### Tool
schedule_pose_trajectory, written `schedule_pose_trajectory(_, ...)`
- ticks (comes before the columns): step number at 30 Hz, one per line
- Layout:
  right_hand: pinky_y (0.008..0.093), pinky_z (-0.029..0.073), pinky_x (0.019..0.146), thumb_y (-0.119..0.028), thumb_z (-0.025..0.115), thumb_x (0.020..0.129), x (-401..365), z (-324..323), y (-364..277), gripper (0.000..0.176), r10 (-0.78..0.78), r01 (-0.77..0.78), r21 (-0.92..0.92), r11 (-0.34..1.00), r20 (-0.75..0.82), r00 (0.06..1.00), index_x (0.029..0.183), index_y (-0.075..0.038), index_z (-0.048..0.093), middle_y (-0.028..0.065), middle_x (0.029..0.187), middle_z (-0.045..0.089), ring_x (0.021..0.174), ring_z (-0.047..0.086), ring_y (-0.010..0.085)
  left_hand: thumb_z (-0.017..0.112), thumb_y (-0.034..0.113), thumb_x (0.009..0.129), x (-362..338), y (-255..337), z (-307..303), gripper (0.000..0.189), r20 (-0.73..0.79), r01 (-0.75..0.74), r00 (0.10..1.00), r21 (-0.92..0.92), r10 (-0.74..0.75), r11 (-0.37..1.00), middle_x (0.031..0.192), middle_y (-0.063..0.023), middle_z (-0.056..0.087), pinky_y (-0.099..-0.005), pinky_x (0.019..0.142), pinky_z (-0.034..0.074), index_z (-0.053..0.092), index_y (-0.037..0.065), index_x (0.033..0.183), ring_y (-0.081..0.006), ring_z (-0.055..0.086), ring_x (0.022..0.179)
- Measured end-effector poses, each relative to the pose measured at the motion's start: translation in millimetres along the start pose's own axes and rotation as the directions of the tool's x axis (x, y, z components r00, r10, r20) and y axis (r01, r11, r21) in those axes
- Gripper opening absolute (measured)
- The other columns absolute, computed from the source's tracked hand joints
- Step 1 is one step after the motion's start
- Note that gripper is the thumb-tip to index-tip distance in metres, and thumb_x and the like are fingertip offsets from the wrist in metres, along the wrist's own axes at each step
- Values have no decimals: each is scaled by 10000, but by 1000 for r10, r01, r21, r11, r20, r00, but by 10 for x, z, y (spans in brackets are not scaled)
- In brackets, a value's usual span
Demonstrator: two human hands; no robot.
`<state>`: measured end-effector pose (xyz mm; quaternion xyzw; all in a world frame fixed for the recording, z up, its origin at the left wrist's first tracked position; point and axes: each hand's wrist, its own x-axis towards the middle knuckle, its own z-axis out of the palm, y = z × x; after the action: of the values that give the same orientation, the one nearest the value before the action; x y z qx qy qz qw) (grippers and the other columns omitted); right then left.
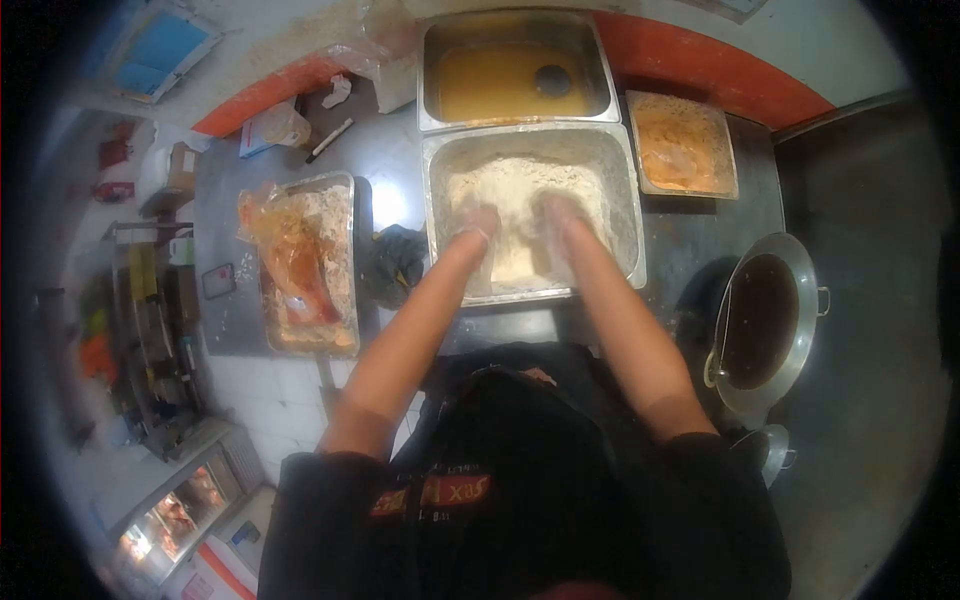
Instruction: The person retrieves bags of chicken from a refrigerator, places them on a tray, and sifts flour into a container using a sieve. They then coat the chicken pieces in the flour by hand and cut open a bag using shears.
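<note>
Both my hands are down in a deep metal pan (633, 205) of pale flour (518, 185). My left hand (480, 222) touches the flour on the pan's left side; clear plastic, seemingly a thin glove, shows around its wrist. On the right side, my right hand (562, 218) is also in the flour. Motion smears the fingers of both, and flour partly hides them, so whether they hold anything cannot be made out.
Behind the pan is a metal tub of yellowish liquid (490, 85) with a dark round thing in it. Trays flank it: one with a plastic bag (290, 250) at left, one with orange coating (680, 145) at right. A wok of dark liquid (765, 320) stands right.
</note>
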<state>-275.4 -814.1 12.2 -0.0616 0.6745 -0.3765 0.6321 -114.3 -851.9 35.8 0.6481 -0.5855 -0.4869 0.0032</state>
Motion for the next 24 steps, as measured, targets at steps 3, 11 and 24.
schedule_pose_trajectory(3,424,468,837,-254,516,844,22,-84,-295,371,22,-29,-652,758,-19,1000,1112,-25,632,216,1145,596,1082,572,310,500,301,825,51,112,-55,475,31,-126,992,321,122,939,1206,-232,562,-413,916,438,575,-7,1179,-334,536,1144)
schedule_pose_trajectory(11,359,489,738,-146,552,830,-82,86,-93,246,-34,68,-177,982,191,981,1031,-27,630,115,977,621,880,605,235,510,209,816,-162,271,-7,471,152,11,988,-116,6,993,1293,-239,494,-385,1014,375,522,-38,1217,-364,472,1210)
schedule_pose_trajectory(24,405,457,898,-216,562,771,218,397,-277,420,-504,241,-762,601,-128,854,1090,55,600,262,1100,604,1026,597,360,563,130,778,272,338,83,595,-241,-127,965,-88,103,988,1291,-236,495,-358,1029,363,402,-20,1331,-368,462,1219)
